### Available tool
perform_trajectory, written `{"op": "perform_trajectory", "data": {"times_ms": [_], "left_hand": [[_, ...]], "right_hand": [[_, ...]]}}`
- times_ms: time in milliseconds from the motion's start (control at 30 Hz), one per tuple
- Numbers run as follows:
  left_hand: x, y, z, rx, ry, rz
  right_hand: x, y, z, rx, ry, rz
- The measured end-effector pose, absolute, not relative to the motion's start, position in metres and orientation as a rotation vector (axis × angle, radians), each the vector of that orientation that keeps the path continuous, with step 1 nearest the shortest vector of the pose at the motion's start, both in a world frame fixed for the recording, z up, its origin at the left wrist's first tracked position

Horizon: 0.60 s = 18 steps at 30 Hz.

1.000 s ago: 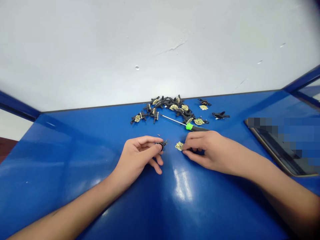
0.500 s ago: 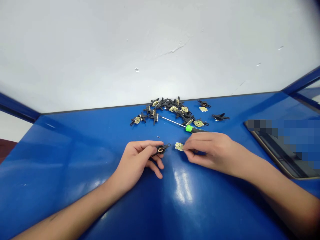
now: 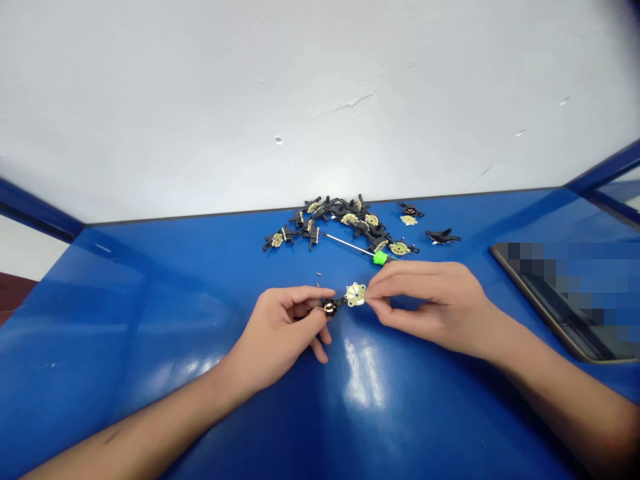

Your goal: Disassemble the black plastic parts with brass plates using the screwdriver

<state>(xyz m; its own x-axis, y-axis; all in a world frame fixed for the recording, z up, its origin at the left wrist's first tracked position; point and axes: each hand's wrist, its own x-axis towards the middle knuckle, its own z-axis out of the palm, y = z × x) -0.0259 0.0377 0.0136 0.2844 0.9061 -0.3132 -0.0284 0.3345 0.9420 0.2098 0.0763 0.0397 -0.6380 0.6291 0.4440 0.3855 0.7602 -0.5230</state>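
Observation:
Between thumb and fingers, my left hand (image 3: pixel 290 323) holds a small black part (image 3: pixel 331 307) with a shiny copper-coloured centre. Fingers cover much of that part. My right hand (image 3: pixel 430 297) pinches the edge of a thin gold-coloured plate (image 3: pixel 356 295), whose flat face shows. The plate is just right of the black part's looped end; whether they touch I cannot tell. Two tiny screws (image 3: pixel 319 274) lie on the blue table just above my left fingers. Behind my right hand lies a screwdriver (image 3: pixel 381 257) with a green and black handle, its shaft pointing left.
A pile of black parts with gold plates (image 3: pixel 350 219) lies near the wall on the blue table (image 3: pixel 150 320). Right of it are a loose gold plate (image 3: pixel 409 220) and a black part (image 3: pixel 443 237). A dark flat device (image 3: pixel 545 313) rests at the right.
The gold plate has turned to show more of its face and sits closer to the black part. My left hand has shifted slightly right and down. A second screw now shows.

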Motion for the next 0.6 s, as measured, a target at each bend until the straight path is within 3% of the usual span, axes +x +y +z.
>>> {"op": "perform_trajectory", "data": {"times_ms": [600], "left_hand": [[-0.025, 0.035, 0.018, 1.129, 1.101, 0.74]], "right_hand": [[0.195, 0.062, 0.025, -0.633, -2.295, 0.594]]}}
